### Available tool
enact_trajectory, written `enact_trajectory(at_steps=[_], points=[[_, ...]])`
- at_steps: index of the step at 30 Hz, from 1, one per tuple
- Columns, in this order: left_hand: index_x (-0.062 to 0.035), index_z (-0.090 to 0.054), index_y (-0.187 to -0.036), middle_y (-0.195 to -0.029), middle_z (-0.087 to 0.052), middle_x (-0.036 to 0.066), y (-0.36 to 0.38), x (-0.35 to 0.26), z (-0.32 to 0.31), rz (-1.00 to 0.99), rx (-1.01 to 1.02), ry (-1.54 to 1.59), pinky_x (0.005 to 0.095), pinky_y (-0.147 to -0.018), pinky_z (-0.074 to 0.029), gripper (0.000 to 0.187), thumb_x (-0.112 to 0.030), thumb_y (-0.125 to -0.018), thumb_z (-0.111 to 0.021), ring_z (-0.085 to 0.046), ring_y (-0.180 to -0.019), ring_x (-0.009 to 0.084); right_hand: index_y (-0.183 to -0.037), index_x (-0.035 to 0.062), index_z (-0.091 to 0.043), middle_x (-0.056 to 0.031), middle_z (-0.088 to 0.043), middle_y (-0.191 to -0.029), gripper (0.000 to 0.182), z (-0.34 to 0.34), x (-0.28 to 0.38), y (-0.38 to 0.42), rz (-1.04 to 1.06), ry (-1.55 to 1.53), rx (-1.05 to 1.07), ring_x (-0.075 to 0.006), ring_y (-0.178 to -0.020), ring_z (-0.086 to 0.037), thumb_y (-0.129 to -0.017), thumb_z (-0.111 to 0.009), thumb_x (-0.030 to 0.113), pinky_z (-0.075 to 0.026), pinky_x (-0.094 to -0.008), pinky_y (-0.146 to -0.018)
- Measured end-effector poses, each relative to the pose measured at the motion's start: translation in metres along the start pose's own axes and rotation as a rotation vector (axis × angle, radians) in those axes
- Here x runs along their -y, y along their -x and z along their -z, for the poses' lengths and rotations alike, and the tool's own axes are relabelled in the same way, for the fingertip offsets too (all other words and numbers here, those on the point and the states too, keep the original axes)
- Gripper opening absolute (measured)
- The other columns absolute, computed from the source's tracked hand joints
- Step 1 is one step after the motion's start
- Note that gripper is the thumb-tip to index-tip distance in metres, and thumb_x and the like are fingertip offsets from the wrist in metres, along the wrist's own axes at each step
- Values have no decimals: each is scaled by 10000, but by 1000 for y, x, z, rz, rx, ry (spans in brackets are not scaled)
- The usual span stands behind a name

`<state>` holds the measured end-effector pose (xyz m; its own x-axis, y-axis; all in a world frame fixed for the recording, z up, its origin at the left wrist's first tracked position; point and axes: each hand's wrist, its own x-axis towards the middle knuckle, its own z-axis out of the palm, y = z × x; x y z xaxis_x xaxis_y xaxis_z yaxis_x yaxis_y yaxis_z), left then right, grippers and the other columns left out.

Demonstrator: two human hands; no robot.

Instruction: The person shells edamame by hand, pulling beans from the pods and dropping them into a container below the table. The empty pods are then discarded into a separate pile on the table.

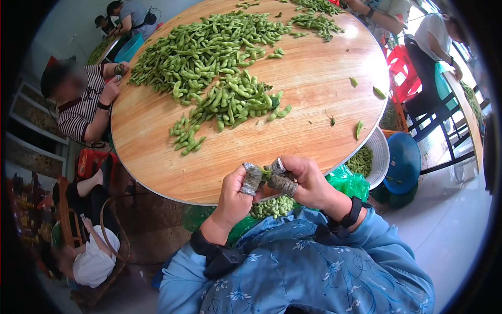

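Observation:
My left hand (234, 198) and my right hand (314, 184) meet over the near edge of the round wooden table (314, 78). Grey tape wraps the thumbs and some fingertips. Pinched between both hands is a green soybean pod (266, 173), mostly covered by the fingers. Directly beneath them, shelled green beans (273, 208) lie gathered at my lap; whatever holds them is largely hidden. A large heap of soybean pods (201, 52) spreads over the far left of the table, with a smaller cluster trailing toward me.
Right of the table stand a white basket (384, 157) with pods inside and a blue basin (403, 162). Green plastic bags (349, 181) hang near my right arm. Loose pods (379, 92) lie by the right rim. Other people sit around, one in a striped shirt (83, 99) at the left edge.

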<state>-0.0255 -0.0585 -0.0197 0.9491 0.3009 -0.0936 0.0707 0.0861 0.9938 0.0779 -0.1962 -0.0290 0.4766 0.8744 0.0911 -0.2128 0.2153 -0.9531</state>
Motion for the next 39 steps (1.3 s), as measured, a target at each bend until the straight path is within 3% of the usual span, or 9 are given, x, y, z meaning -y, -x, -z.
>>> enact_trajectory(at_steps=[8, 11, 18, 20, 22, 27, 31, 34, 39], points=[[20, -530, -816, -677, -536, 4, 0, 2, 2, -30, 3, -163, 225, -564, -416, 94, 20, -798, -437, -471, -641, 56, -749, -3, -514, -169, -505, -712, 164, -5, 8, -3, 292, 784, 17, -355, -678, -508, -612, -597, -39, -416, -386, -585], [-16, -533, -819, -755, -558, 15, -3, 13, 4, -10, 17, -136, 215, -597, -458, 161, 4, -806, -375, -520, -669, 69, -718, 4, -494, -160, -499, -696, 205, -6, 4, -1, 263, 833, -21, -371, -694, -500, -539, -573, -55, -404, -417, -572], [6, -542, -871, -799, -567, 33, -4, 15, -2, 17, 23, -4, 231, -656, -466, 250, 63, -746, -333, -535, -719, 80, -733, 3, -510, -149, -509, -701, 211, -2, 9, 6, 235, 800, -74, -366, -682, -505, -547, -583, -67, -408, -403, -566], [13, -548, -933, -798, -571, 38, 1, 5, -3, -78, 15, -319, 230, -675, -449, 286, 75, -742, -345, -537, -725, 78, -775, 10, -551, -148, -535, -717, 192, 4, 14, 8, 258, 777, -218, -349, -682, -532, -607, -579, -79, -427, -377, -575], [10, -554, -947, -801, -576, 47, 8, 3, -1, -132, 33, -315, 229, -687, -440, 275, 74, -747, -376, -545, -723, 94, -823, 21, -594, -121, -585, -743, 192, 31, 6, 12, 231, 566, -353, -249, -704, -595, -670, -580, -94, -464, -309, -610], [-5, -577, -944, -809, -596, 73, 11, 8, 17, -437, 155, -556, 240, -712, -435, 208, 48, -762, -491, -571, -716, 154, -871, -20, -560, -78, -576, -673, 113, 119, 46, 55, -3, 1122, -720, -105, -632, -529, -759, -554, -36, -425, -241, -580], [-20, -597, -927, -808, -595, 103, 3, 1, 34, -504, -223, -774, 308, -671, -454, 197, -1, -731, -591, -566, -724, 216, -909, -33, -555, -69, -573, -703, 139, 148, 57, 85, 23, 1225, -907, -93, -672, -530, -770, -551, -37, -437, -247, -608], [2, -585, -922, -858, -601, 128, -26, -7, 71, -345, -445, -1022, 314, -665, -460, 184, -20, -740, -605, -578, -721, 225, -945, -36, -563, -29, -571, -772, 164, 141, 45, 80, 199, 901, -799, -76, -715, -521, -783, -544, -50, -435, -221, -630], [-6, -591, -876, -822, -569, 166, -62, -1, 112, -395, -350, -1445, 395, -701, -435, 172, -61, -714, -608, -539, -758, 327, -941, -30, -575, -26, -593, -802, 150, 91, 37, 51, 154, 840, -617, -91, -729, -564, -791, -572, -29, -459, -212, -656]])
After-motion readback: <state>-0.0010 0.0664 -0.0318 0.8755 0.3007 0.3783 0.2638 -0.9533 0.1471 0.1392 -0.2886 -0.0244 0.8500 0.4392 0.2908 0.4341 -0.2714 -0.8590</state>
